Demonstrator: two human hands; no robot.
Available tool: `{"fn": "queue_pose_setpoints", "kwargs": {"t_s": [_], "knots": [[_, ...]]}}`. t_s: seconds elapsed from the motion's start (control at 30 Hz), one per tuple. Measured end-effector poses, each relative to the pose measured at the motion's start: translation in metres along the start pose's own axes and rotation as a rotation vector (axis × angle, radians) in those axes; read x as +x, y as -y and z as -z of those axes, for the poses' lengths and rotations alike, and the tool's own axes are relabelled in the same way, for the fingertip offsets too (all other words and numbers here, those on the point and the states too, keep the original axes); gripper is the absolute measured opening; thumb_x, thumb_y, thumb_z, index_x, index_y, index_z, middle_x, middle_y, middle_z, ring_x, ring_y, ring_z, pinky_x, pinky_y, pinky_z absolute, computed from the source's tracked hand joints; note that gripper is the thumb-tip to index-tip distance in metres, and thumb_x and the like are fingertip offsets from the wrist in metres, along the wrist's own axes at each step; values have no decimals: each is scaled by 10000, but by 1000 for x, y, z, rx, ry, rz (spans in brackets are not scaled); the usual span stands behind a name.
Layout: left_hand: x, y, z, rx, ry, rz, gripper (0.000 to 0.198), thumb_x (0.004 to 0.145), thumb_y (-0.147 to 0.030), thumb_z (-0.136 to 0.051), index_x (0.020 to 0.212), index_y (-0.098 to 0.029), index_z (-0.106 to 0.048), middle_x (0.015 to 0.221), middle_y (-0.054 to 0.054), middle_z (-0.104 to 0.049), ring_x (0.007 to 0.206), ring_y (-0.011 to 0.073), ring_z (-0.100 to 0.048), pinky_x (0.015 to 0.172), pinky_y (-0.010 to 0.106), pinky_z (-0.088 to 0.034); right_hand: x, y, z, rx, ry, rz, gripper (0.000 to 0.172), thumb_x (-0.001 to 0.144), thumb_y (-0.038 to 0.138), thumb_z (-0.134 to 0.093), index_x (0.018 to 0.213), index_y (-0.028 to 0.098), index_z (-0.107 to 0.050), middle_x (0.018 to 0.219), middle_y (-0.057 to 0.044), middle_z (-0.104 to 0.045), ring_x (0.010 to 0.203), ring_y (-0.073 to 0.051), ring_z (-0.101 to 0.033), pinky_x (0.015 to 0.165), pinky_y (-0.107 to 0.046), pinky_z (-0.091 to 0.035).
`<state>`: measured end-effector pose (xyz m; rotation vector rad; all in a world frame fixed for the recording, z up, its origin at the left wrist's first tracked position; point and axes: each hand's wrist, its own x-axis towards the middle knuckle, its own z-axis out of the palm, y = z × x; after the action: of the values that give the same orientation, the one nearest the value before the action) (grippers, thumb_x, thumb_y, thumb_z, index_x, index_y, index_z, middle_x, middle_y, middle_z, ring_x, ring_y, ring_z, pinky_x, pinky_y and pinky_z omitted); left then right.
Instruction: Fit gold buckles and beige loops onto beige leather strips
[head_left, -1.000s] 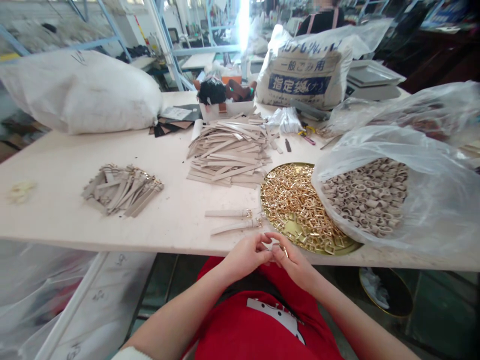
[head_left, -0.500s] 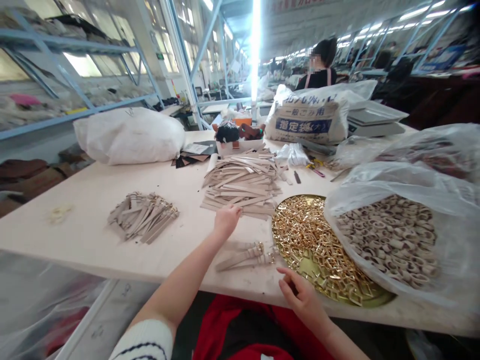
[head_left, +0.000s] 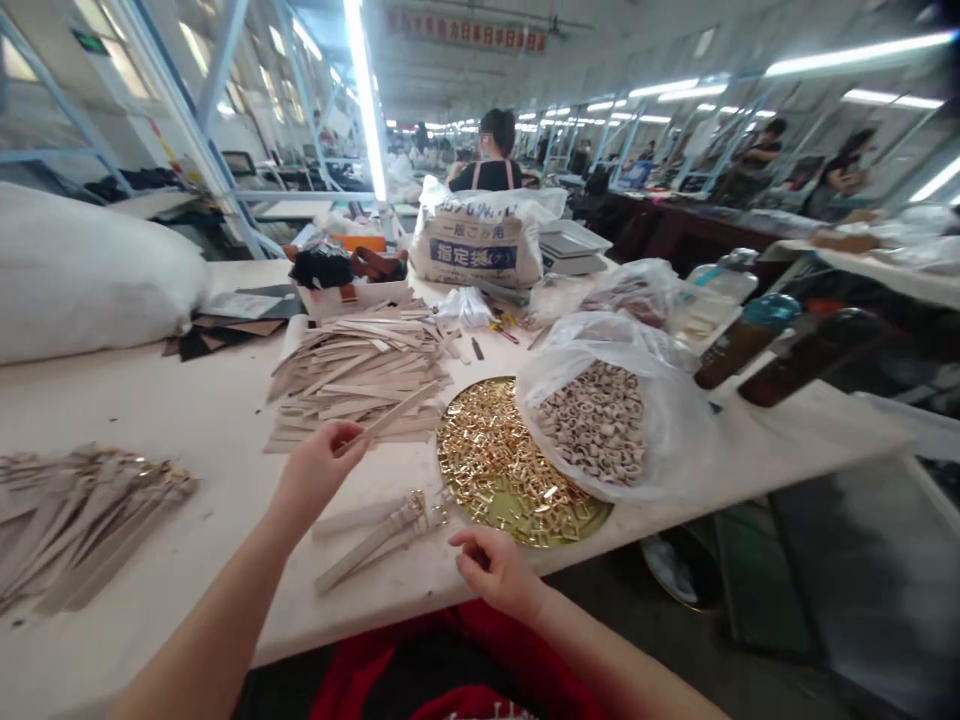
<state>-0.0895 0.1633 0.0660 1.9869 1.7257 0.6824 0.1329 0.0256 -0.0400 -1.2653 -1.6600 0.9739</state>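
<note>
My left hand pinches one end of a beige strap, which slants up to the right over a heap of similar straps. My right hand hovers by the table's front edge, just below a round gold tray. Its fingers are loosely curled, with thumb and index finger apart and nothing visible between them. Gold buckles cover much of the tray. Between my hands lie a few straps with gold buckles fitted. A larger pile of buckled straps is at the left.
A clear plastic bag of small beige loops overlaps the tray's right side. Bottles stand behind it. A printed white sack and a big white bundle sit at the back. Another person is beyond the table.
My left hand has lifted one strap by its end from the heap and drawn it nearer. The view has swung right. My right hand stays near the tray, its fingers slightly more curled.
</note>
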Motion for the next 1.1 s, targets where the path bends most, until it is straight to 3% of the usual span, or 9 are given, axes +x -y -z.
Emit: {"fn": "queue_pose_setpoints", "kwargs": {"t_s": [0.17, 0.3, 0.43, 0.57, 0.67, 0.77, 0.87, 1.0, 1.1], "knots": [[-35, -23, 31, -233, 194, 86, 405, 660, -463, -604, 967, -206, -547, 788, 10, -634, 712, 192, -591, 615, 272, -450, 12, 9, 73, -124, -259, -16, 213, 815, 299, -458, 947, 206, -598, 705, -7, -582, 591, -132, -506, 556, -253, -414], [-51, -39, 28, -513, 186, 109, 398, 598, -402, -691, 907, -203, -540, 790, 10, -624, 738, 184, -594, 644, 269, -469, 45, -8, 164, -732, -541, -80, 289, 825, 298, -414, 1018, 171, -588, 879, -71, -604, 736, -176, -559, 694, -302, -456], [-68, -61, -4, -858, 239, 192, 274, 632, -345, -679, 778, -164, -534, 688, -21, -581, 620, 96, -538, 595, 201, -432, 75, -34, 211, -886, -471, -113, 310, 762, 189, -460, 1020, 155, -629, 1034, -134, -565, 884, -235, -553, 807, -360, -417], [-96, -76, -47, -1050, 449, 503, 229, 642, -287, -646, 787, -151, -533, 594, -34, -549, 494, 65, -477, 470, 172, -366, 85, -57, 220, -957, -320, -146, 267, 752, 139, -464, 927, 141, -666, 948, -150, -595, 826, -255, -563, 734, -363, -410], [-115, -75, -71, -1181, 481, 632, 224, 609, -184, -644, 806, -147, -545, 632, -33, -551, 492, 54, -478, 483, 171, -386, 82, -62, 227, -1168, -252, -154, 282, 804, 186, -436, 997, 130, -635, 936, -160, -590, 773, -247, -557, 672, -342, -400], [-129, -70, -82, -1314, 496, 723, 246, 609, -101, -604, 841, -145, -536, 653, -25, -550, 496, 55, -491, 508, 183, -414, 67, -44, 224, -1116, -325, -101, 301, 842, 246, -413, 1045, 123, -599, 965, -171, -576, 860, -257, -532, 715, -346, -389], [-136, -66, -85, -1394, 512, 805, 296, 599, -18, -553, 868, -140, -528, 734, -7, -557, 561, 64, -525, 587, 213, -464, 42, -7, 192, -789, -395, -104, 274, 809, 351, -503, 981, 160, -600, 859, -106, -593, 782, -220, -536, 705, -340, -397], [-143, -61, -87, -1436, 571, 860, 372, 596, 27, -527, 922, -150, -524, 836, 10, -535, 641, 80, -546, 668, 277, -502, 0, 26, 114, -57, -62, -385, 279, 751, 444, -569, 896, 207, -585, 654, 4, -546, 599, -142, -499, 578, -276, -405], [-152, -57, -87, -1447, 640, 882, 392, 596, 39, -516, 943, -144, -520, 830, 16, -526, 644, 84, -548, 659, 288, -508, -23, 26, 66, 327, 36, -537, 255, 732, 426, -606, 864, 209, -582, 634, 26, -531, 586, -116, -479, 577, -251, -401]]}}
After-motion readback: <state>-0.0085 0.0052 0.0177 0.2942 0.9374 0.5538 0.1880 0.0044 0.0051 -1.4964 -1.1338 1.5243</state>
